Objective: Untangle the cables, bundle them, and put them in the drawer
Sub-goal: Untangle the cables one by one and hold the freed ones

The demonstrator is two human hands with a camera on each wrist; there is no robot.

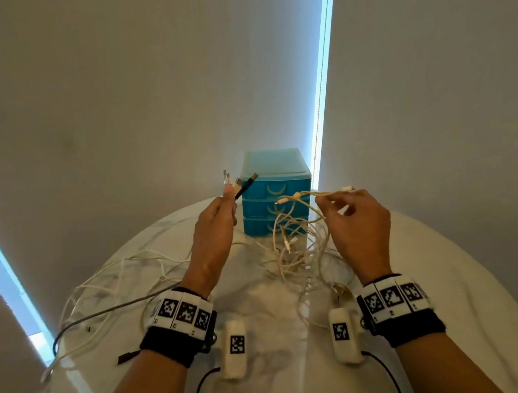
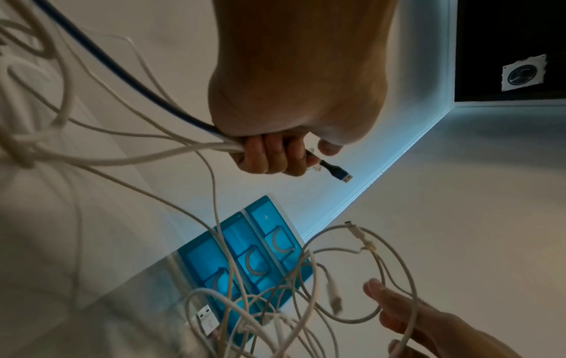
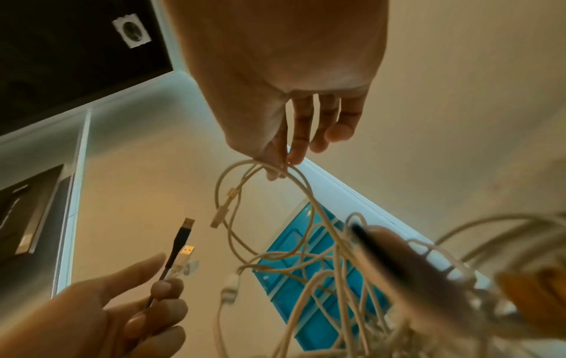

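My left hand (image 1: 218, 221) is raised over the white round table (image 1: 456, 270) and grips the ends of several cables. A black USB plug (image 1: 247, 181) and white plugs (image 1: 229, 180) stick out above its fingers (image 2: 269, 155); the black plug (image 2: 337, 170) shows in the left wrist view too. My right hand (image 1: 347, 208) pinches a white cable (image 1: 325, 192) between thumb and fingertips (image 3: 294, 155). From it hangs a tangle of white cables (image 1: 293, 247) down to the table. Behind the hands stands a blue drawer unit (image 1: 275, 194) with its three drawers closed.
More white cables and one dark cable (image 1: 108, 309) trail over the table's left side toward its edge. Plain wall and blinds stand behind the table, with a bright window strip (image 1: 322, 84) beside the drawer unit.
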